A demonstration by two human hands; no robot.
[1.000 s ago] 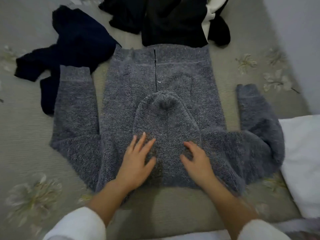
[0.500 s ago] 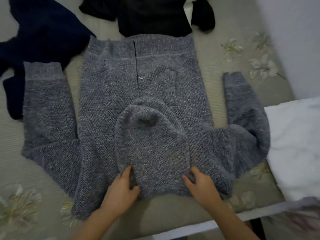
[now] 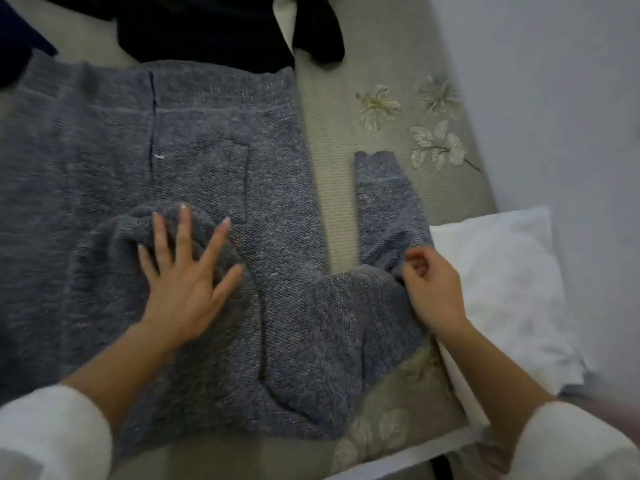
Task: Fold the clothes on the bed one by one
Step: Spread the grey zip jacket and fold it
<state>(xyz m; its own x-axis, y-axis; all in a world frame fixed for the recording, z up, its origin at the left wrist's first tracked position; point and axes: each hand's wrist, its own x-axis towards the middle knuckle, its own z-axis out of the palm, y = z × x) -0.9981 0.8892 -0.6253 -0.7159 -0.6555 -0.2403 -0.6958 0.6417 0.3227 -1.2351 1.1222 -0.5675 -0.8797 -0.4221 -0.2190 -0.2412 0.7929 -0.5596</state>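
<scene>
A grey knitted sweater (image 3: 207, 150) lies spread flat on the bed (image 3: 332, 133), reaching from under both hands out ahead of them and off to the left. The left hand (image 3: 187, 275) is open, fingers straight and fanned wide, and presses palm down on the hood (image 3: 114, 237), which is bunched on the body of the sweater under and just beyond the fingertips. It has hold of nothing.

The right hand (image 3: 433, 292) is off to the right of the left one, fingers curled in. It pinches the knit at the bend of the sleeve (image 3: 384, 202) (the picture is a little blurred here). From that bend the sleeve runs straight ahead of the hand, with its cuff at the far end and a strip of bare bed between it and the sweater's body.

Just right of the right hand is a white pillow (image 3: 502, 271). Well ahead of the left hand, black clothes (image 3: 207, 29) touch the sweater's far edge.
</scene>
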